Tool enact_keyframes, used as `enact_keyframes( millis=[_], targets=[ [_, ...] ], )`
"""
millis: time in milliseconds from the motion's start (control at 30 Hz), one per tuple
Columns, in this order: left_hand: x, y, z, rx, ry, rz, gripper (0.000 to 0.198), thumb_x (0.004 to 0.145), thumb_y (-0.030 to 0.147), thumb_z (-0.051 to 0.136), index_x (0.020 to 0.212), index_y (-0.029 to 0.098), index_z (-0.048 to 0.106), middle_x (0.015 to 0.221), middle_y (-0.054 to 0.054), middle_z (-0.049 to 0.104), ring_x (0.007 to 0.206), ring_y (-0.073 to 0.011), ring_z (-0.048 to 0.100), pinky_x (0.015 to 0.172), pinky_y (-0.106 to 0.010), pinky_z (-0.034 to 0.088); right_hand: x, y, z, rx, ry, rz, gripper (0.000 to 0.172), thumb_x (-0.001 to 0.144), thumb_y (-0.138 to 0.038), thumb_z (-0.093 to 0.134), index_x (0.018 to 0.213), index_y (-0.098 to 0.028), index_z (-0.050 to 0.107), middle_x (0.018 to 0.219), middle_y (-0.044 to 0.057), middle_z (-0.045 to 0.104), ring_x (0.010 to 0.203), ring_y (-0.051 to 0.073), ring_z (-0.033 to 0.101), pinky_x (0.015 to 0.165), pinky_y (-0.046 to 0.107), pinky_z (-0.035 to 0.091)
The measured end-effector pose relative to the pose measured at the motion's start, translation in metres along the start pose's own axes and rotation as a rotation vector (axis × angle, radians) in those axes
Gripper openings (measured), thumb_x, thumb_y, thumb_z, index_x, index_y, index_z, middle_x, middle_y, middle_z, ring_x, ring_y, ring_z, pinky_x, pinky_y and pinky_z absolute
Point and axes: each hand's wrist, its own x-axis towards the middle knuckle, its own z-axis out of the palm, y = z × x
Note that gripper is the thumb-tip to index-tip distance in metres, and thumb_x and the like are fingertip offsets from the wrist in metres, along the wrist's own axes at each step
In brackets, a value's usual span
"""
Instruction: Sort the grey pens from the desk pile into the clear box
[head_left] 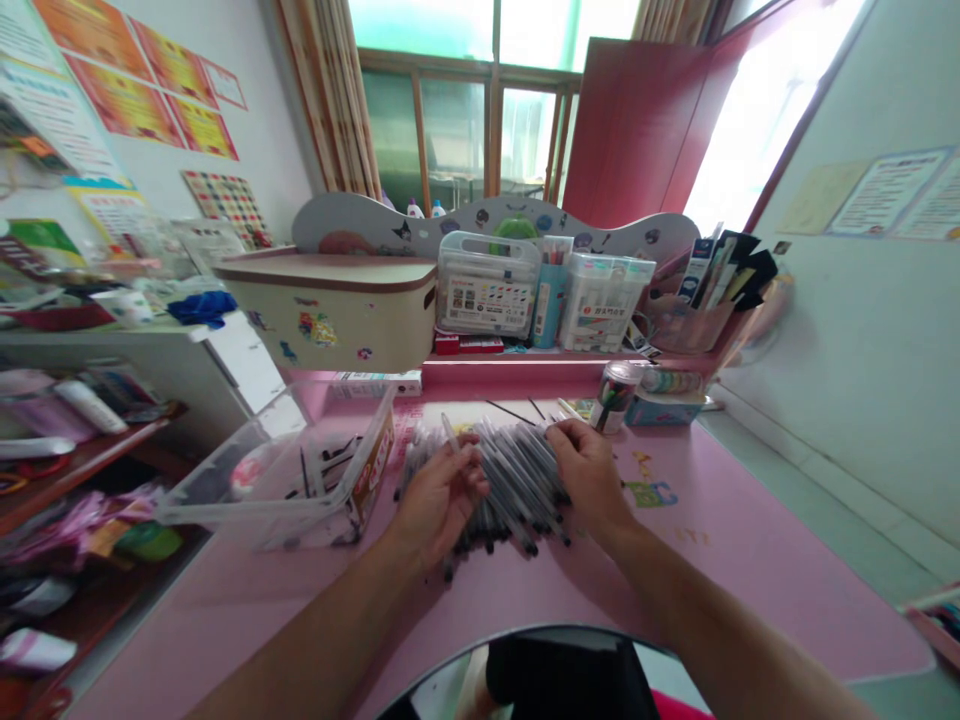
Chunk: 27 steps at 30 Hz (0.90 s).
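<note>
A heap of clear-barrelled pens with dark ends [517,480] lies across the middle of the pink desk [750,560]. My left hand [442,500], over the heap's left side, is closed with a pale pen [449,430] sticking up between thumb and fingers. At the heap's right edge my right hand [589,470] has its thumb and fingertips pinched together; what they hold, if anything, is hidden. A few thin dark sticks [511,412] lie behind the heap.
To the left sits an open clear plastic box [262,510] with some pens inside. A clear jar [616,395] and a blue box [664,408] stand at the back right. On the raised shelf are a cream bin [337,315], marker cases [487,290] and a pen basket [690,322].
</note>
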Motion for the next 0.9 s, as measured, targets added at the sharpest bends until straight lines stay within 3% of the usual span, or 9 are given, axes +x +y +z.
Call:
enact_keyframes(
  millis=[67, 167, 233, 333, 433, 533, 600, 700, 900],
  targets=[
    [-0.003, -0.006, 0.002, 0.023, -0.039, -0.08, 0.016, 0.083, 0.014, 0.067, 0.099, 0.013, 0.063, 0.078, -0.001, 0.061, 0.053, -0.0046, 0.052, 0.047, -0.014, 0.044, -0.01, -0.003, 0.009, -0.112, 0.024, -0.086, 0.024, 0.083, -0.039, 0.058, 0.07, -0.019, 0.061, 0.064, 0.001, 0.056, 0.066, 0.017, 0.049, 0.063, 0.029, 0.039],
    [-0.002, -0.009, 0.004, 0.017, -0.004, -0.076, 0.009, 0.088, 0.021, 0.064, 0.091, 0.013, 0.063, 0.077, -0.001, 0.06, 0.052, -0.0052, 0.051, 0.042, -0.014, 0.041, -0.019, -0.003, 0.017, -0.097, -0.156, -0.098, 0.018, 0.081, -0.035, 0.061, 0.074, -0.019, 0.065, 0.066, 0.0, 0.058, 0.063, 0.016, 0.049, 0.062, 0.029, 0.039],
    [-0.001, -0.007, 0.005, 0.013, 0.057, -0.06, 0.016, 0.093, 0.022, 0.055, 0.08, 0.013, 0.06, 0.076, -0.002, 0.062, 0.054, -0.0078, 0.056, 0.045, -0.018, 0.046, -0.019, 0.001, 0.019, 0.041, -0.246, -0.008, 0.016, 0.081, -0.034, 0.06, 0.085, -0.02, 0.065, 0.061, -0.003, 0.052, 0.055, 0.014, 0.044, 0.053, 0.027, 0.035],
    [-0.001, -0.002, 0.006, -0.013, 0.1, -0.108, 0.027, 0.096, 0.019, 0.045, 0.072, 0.015, 0.056, 0.079, -0.007, 0.067, 0.071, -0.0159, 0.068, 0.065, -0.031, 0.059, -0.013, 0.004, 0.016, 0.407, -0.283, 0.187, 0.018, 0.078, -0.029, 0.054, 0.093, -0.022, 0.06, 0.057, -0.006, 0.041, 0.047, 0.011, 0.033, 0.044, 0.024, 0.026],
    [-0.004, 0.0, 0.011, -0.069, 0.064, -0.228, 0.023, 0.094, 0.017, 0.046, 0.075, 0.014, 0.058, 0.087, -0.013, 0.071, 0.093, -0.0237, 0.072, 0.084, -0.038, 0.059, -0.006, 0.001, 0.013, 0.723, -0.273, 0.275, 0.018, 0.071, -0.027, 0.052, 0.086, -0.02, 0.059, 0.066, -0.001, 0.048, 0.055, 0.014, 0.045, 0.05, 0.025, 0.037],
    [-0.009, -0.003, 0.017, -0.069, 0.08, -0.305, 0.018, 0.093, 0.012, 0.046, 0.08, 0.012, 0.059, 0.099, -0.018, 0.071, 0.101, -0.0256, 0.071, 0.087, -0.036, 0.058, -0.003, -0.005, 0.013, 0.837, -0.242, 0.311, 0.016, 0.072, -0.028, 0.052, 0.081, -0.019, 0.061, 0.075, 0.005, 0.054, 0.067, 0.018, 0.053, 0.058, 0.03, 0.044],
    [-0.012, -0.005, 0.019, -0.045, 0.107, -0.33, 0.016, 0.092, 0.011, 0.046, 0.082, 0.011, 0.06, 0.1, -0.019, 0.071, 0.1, -0.0254, 0.071, 0.086, -0.034, 0.059, -0.004, -0.008, 0.015, 0.843, -0.219, 0.324, 0.017, 0.076, -0.033, 0.052, 0.081, -0.019, 0.061, 0.078, 0.006, 0.055, 0.071, 0.02, 0.054, 0.06, 0.031, 0.045],
    [-0.015, -0.009, 0.021, -0.024, 0.11, -0.371, 0.014, 0.092, 0.01, 0.047, 0.089, 0.01, 0.061, 0.099, -0.019, 0.071, 0.095, -0.0236, 0.073, 0.085, -0.032, 0.059, -0.007, -0.009, 0.019, 0.798, -0.225, 0.334, 0.034, 0.084, -0.052, 0.051, 0.082, -0.02, 0.06, 0.08, 0.006, 0.056, 0.075, 0.02, 0.056, 0.067, 0.032, 0.047],
    [-0.016, -0.013, 0.023, -0.032, 0.144, -0.392, 0.018, 0.092, 0.007, 0.044, 0.1, 0.006, 0.06, 0.098, -0.02, 0.07, 0.089, -0.0214, 0.073, 0.084, -0.03, 0.06, -0.013, -0.007, 0.022, 0.714, -0.329, 0.281, 0.058, 0.082, -0.075, 0.044, 0.086, -0.02, 0.063, 0.088, 0.008, 0.064, 0.088, 0.023, 0.058, 0.086, 0.038, 0.046]
  ],
)
